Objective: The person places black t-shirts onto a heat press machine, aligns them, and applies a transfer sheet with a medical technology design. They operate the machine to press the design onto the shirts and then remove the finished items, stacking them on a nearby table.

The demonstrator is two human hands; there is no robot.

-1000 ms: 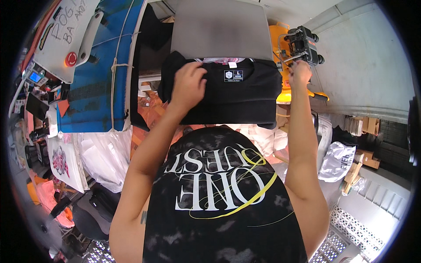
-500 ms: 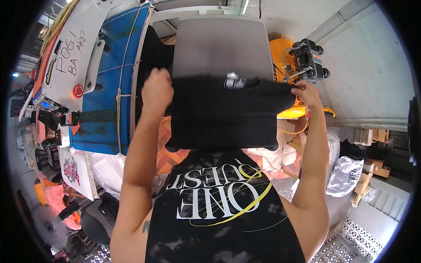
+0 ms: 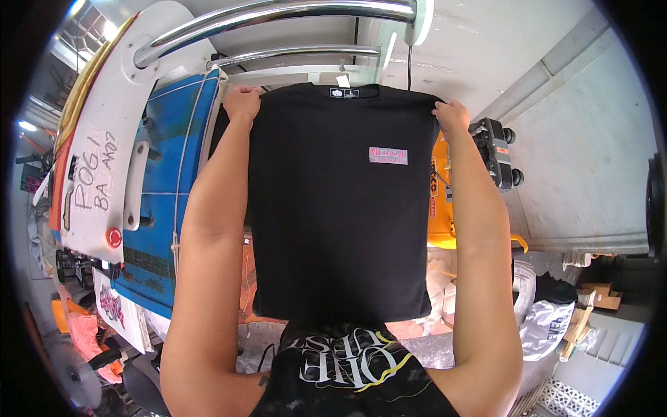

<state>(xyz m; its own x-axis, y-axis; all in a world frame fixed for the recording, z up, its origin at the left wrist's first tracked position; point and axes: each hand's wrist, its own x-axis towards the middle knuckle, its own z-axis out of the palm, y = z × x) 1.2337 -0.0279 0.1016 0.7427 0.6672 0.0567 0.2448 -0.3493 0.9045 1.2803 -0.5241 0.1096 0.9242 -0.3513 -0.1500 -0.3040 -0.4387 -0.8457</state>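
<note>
A black T-shirt [image 3: 333, 222] lies spread over a flat board in front of me, its neck at the far end and its hem toward my body. The shirt hides the board. At the far left shoulder of the shirt, my left hand [image 3: 242, 104] pinches the cloth. Opposite it, my right hand [image 3: 452, 116] is closed on the far right shoulder. Between my hands the fabric looks taut and fairly smooth. A small printed patch [image 3: 388, 156] in pink and pale blue sits on the chest, right of centre. Inside the collar is a neck label [image 3: 344, 92].
Chrome bars [image 3: 285, 19] cross beyond the collar. On the left stand a white machine panel [image 3: 94, 174] with a red button [image 3: 113, 238] and a blue roped board [image 3: 163, 229]. A yellow air compressor [image 3: 440, 233] stands close on the right, before a pale wall [image 3: 570, 139].
Both hands have moved farther away, drawing the shirt up the grey board until it covers it. The chest print has come into view, and my view has tilted forward.
</note>
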